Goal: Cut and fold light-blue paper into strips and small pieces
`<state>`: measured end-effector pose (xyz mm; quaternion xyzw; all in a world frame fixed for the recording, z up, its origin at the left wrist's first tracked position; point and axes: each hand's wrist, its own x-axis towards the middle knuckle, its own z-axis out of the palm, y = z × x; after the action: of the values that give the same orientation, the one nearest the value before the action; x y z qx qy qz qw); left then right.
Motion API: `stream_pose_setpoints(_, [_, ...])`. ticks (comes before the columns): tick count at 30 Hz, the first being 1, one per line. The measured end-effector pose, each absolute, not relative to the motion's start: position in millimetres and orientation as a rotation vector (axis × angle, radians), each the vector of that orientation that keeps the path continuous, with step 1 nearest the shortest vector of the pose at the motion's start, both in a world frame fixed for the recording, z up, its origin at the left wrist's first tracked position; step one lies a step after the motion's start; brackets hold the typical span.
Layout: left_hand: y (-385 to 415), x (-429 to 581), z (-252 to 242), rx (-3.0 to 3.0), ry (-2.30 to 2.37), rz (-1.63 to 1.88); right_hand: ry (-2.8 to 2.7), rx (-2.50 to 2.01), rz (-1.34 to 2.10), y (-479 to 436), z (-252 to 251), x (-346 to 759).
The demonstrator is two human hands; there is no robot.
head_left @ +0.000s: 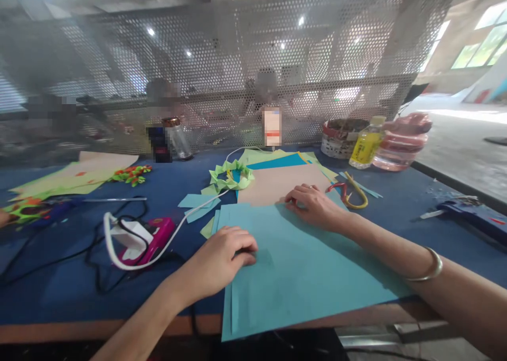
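A stack of light blue paper sheets (301,271) lies in front of me on the blue table (59,281). My left hand (224,258) rests on the stack's left edge with fingers curled down onto the paper. My right hand (312,205) presses on the far edge of the top sheet, fingers bent and close together, next to a beige sheet (277,184). A silver bangle (430,266) is on my right wrist. Neither hand lifts anything.
A pink and white glue gun (140,239) with cords lies left of the paper. A green folded paper ring (232,175), scissors with red and yellow handles (350,192), paper scraps, a yellow bottle (366,148), tape rolls and a perforated metal screen (245,65) stand farther back.
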<state>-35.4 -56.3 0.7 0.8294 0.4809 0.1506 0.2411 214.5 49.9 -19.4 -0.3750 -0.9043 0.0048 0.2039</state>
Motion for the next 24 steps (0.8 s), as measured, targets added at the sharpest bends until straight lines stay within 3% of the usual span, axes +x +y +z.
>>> stream_pose_setpoints(10, [-89.7, -36.6, -12.0, 2.622, 1.31, 0.636, -2.516, -1.03, 0.003, 48.3, -20.7, 212.5])
stream_pose_setpoints(19, [-123.6, -29.2, -38.0, 2.867, 1.162, 0.32, -2.526, -1.006, -0.001, 52.3, -25.3, 213.1])
stream_pose_setpoints(24, [-125.9, -29.2, -48.8, 2.975, 1.178, 0.331, -2.535, -1.0, -0.004, 50.5, -24.0, 213.6])
